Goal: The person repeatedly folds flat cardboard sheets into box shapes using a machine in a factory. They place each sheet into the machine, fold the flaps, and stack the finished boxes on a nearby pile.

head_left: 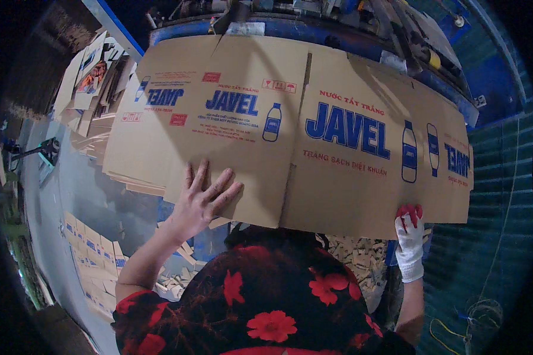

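Note:
A wide, flat printed cardboard box blank (pixel 343 195) lies in front of me, with blue and red print and bottle drawings on its brown face. A slot and a crease split it into panels. My left hand (pixel 204 198), bare, rests flat on its left part near the close edge, fingers spread. At the close edge on the right, my right hand (pixel 410 242) wears a white glove with red fingertips. Its fingers curl over the blank's edge; the thumb is hidden. More cardboard layers (pixel 142 188) show under the blank's left edge.
Beyond the blank runs a blue machine (pixel 278 26) with metal parts. Cardboard sheets (pixel 86 77) stand at the far left, and printed blanks (pixel 92 248) lie on the floor at left. Cardboard scraps (pixel 355 260) are heaped below. A green corrugated wall (pixel 485 207) closes the right side.

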Motion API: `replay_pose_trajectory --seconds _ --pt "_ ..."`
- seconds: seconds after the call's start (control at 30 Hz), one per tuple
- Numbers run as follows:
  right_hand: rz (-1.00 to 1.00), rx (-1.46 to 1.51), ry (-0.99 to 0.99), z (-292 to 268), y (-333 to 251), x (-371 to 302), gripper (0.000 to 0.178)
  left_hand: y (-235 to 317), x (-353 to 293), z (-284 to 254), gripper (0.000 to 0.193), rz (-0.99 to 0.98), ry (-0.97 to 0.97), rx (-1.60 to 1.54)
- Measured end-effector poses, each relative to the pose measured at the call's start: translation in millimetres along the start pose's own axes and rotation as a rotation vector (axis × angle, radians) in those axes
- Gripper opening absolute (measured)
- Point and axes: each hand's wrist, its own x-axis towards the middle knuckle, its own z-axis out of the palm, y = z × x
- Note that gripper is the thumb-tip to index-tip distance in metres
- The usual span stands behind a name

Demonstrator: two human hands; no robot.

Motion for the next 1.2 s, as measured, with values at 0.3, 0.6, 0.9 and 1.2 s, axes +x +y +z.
replay_pose_trajectory --seconds 0.3,0.6,0.9,1.2 --pt "0.104 0.366 -0.464 -89 -5 56 0.042 -28 10 -25 0.066 0.094 -0.193 -0.115" --pt "0.862 0.38 0.103 4 78 166 0.034 -147 94 61 0.066 -0.747 0.098 -0.165" --pt "0.827 -0.02 -0.121 49 73 194 0.032 -177 100 88 0.086 -0.855 0.175 -0.234" --pt "0.778 -0.08 -0.214 56 73 202 0.035 -186 105 97 0.078 -0.681 0.352 -0.303"
